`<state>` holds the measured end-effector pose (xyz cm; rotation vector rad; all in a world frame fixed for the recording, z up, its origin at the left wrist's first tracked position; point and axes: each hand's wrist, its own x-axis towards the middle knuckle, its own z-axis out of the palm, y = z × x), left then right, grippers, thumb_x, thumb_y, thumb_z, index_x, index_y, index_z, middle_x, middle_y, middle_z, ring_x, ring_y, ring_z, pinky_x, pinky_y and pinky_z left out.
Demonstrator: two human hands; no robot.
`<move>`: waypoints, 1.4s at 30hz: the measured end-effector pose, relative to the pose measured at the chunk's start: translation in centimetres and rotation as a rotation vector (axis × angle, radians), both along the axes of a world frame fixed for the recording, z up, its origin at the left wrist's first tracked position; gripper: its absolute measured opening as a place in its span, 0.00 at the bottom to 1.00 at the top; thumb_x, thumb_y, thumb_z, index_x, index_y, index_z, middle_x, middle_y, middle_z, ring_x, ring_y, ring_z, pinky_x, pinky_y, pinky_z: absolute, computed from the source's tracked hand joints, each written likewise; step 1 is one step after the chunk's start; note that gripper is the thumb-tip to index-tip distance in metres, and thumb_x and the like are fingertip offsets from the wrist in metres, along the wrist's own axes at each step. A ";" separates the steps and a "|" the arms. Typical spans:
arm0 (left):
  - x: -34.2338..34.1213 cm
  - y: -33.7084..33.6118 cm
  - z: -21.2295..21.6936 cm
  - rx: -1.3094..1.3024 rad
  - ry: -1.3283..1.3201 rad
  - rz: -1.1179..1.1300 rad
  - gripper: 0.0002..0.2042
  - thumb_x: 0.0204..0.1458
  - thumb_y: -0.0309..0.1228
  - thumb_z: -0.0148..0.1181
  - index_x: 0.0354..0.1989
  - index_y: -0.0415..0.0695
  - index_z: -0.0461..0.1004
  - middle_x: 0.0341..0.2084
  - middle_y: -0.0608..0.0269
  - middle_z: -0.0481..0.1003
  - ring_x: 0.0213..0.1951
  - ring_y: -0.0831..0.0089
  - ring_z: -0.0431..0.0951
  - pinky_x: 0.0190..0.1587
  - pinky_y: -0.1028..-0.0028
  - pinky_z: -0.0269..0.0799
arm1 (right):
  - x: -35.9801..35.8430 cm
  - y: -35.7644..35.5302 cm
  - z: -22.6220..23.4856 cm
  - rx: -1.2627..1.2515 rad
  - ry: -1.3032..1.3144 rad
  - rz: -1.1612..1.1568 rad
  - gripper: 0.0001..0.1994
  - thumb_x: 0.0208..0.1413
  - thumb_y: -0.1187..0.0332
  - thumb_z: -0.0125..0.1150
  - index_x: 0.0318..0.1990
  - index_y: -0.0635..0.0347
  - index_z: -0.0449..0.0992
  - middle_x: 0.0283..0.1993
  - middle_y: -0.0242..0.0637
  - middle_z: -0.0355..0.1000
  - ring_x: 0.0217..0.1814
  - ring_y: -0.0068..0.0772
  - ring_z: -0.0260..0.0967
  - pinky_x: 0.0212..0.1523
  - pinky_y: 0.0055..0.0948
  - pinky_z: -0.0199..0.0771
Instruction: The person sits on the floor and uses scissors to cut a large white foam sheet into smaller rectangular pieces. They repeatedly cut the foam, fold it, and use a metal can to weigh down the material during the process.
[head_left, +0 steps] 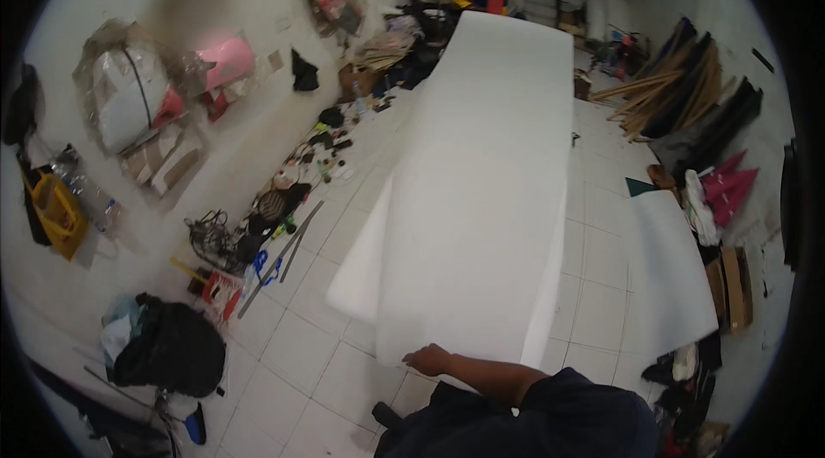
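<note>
A long white sheet, smooth and looking like thin foam, stretches from my body far across the room. Its near end lies close in front of me. My right hand reaches across from the right, fingers closed on the sheet's near edge by its left corner. Another white piece sticks out from under the sheet on the left. My left hand does not show. What the sheet rests on is hidden beneath it.
Left on the tiled floor are a full black bag, a red dustpan, grey strips and scattered small items. To the right stand a curved white sheet, a cardboard box and leaning wooden sticks. Wrapped bundles hang on the left wall.
</note>
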<state>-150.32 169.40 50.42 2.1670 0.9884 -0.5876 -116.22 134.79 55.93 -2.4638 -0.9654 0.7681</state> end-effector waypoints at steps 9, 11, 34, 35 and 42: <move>15.1 14.9 -1.1 0.080 -0.439 -0.761 0.11 0.58 0.38 0.58 0.38 0.44 0.80 0.34 0.50 0.79 0.39 0.51 0.78 0.44 0.62 0.75 | -3.5 2.8 4.2 0.016 0.021 -0.536 0.16 0.65 0.55 0.47 0.56 0.45 0.73 0.50 0.40 0.77 0.53 0.48 0.73 0.52 0.49 0.71; 18.3 13.5 -1.2 0.062 -0.231 -0.789 0.13 0.57 0.41 0.59 0.39 0.43 0.79 0.35 0.50 0.79 0.40 0.51 0.78 0.45 0.63 0.75 | -5.4 1.0 3.2 0.005 0.038 -0.686 0.16 0.64 0.57 0.48 0.55 0.45 0.74 0.50 0.39 0.76 0.54 0.48 0.72 0.54 0.49 0.68; 50.6 -14.4 -27.1 -1.354 -0.138 0.240 0.45 0.52 0.70 0.45 0.69 0.47 0.54 0.62 0.53 0.60 0.62 0.56 0.60 0.63 0.54 0.54 | -0.2 -17.6 -25.8 -0.016 -0.872 -1.161 0.06 0.46 0.73 0.58 0.32 0.54 0.77 0.31 0.31 0.73 0.39 0.33 0.71 0.62 0.48 0.58; 51.7 -14.9 -27.7 -1.379 -0.236 0.355 0.46 0.51 0.70 0.47 0.69 0.47 0.53 0.61 0.53 0.60 0.62 0.57 0.60 0.64 0.55 0.54 | 0.0 -18.2 -27.0 -0.004 -0.901 -1.150 0.05 0.46 0.72 0.58 0.31 0.54 0.77 0.30 0.31 0.73 0.38 0.33 0.70 0.61 0.47 0.59; 59.1 -14.5 -30.5 -0.784 -0.946 0.190 0.36 0.57 0.44 0.59 0.70 0.46 0.49 0.57 0.54 0.62 0.57 0.63 0.64 0.62 0.60 0.57 | 0.3 -20.6 -32.9 -0.025 -1.022 -0.961 0.03 0.44 0.70 0.57 0.27 0.54 0.76 0.22 0.31 0.69 0.31 0.35 0.68 0.58 0.46 0.63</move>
